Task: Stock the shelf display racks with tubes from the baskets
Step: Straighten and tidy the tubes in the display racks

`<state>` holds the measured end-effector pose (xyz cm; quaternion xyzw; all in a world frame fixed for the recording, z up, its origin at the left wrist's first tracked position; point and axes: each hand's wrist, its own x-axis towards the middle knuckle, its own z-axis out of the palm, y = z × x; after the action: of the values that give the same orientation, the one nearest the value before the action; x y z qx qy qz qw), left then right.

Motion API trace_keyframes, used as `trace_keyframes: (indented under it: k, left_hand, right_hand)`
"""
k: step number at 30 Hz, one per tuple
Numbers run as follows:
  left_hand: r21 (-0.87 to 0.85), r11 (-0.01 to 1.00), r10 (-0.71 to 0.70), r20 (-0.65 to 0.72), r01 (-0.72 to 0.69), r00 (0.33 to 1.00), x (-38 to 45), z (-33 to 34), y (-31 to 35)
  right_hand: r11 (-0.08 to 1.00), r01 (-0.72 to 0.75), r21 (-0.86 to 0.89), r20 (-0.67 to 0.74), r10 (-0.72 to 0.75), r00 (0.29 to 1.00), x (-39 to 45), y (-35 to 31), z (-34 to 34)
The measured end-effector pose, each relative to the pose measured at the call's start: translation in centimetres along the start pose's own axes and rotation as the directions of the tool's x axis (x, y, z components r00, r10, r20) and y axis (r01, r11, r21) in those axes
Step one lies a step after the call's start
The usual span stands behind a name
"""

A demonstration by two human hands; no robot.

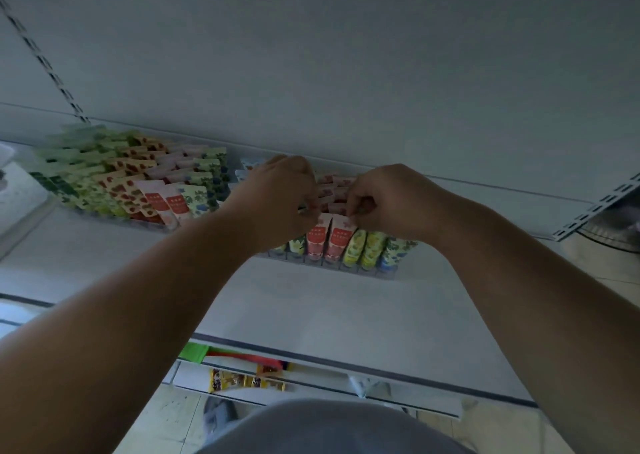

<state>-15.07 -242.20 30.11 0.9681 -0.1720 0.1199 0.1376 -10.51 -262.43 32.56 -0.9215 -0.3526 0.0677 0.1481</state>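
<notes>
On the white shelf (311, 301), two clear display racks stand side by side. The left rack (114, 216) is packed with upright tubes in green, strawberry, pink and blue prints. Over the right rack (332, 265), both hands meet above the pink tubes (327, 235). The left hand (277, 194) has its fingers curled and pinches at a tube top in the pink row; the right hand (388, 197) likewise pinches the sealed edge of a neighbouring pink tube. Yellow-green tubes (363, 247) stand just beside them.
</notes>
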Motion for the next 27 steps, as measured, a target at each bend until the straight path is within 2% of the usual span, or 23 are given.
trace_keyframes:
  k: [10, 16, 20, 27]
  left_hand:
    - [-0.047, 0.999, 0.007, 0.021, -0.006, 1.0, 0.0, 0.1, -0.1]
    - [-0.146, 0.989, -0.024, -0.032, 0.019, 0.999, 0.5, -0.2, -0.5]
    - [-0.203, 0.979, -0.028, -0.037, 0.02, 0.999, 1.4, -0.3, -0.3]
    - [-0.142, 0.989, -0.043, 0.021, 0.046, 0.999, 4.1, 0.3, 0.4]
  right_hand:
    - [1.0, -0.005, 0.031, 0.028, 0.004, 1.0, 0.6, -0.7, -0.2]
    - [0.99, -0.067, 0.125, -0.08, 0.078, 0.994, -0.4, 1.2, -1.0]
    - [0.985, -0.092, 0.145, -0.102, 0.108, 0.989, -0.6, 2.4, -1.7]
    - [0.988, -0.105, 0.11, -0.153, 0.121, 0.981, 0.1, 3.9, -2.1]
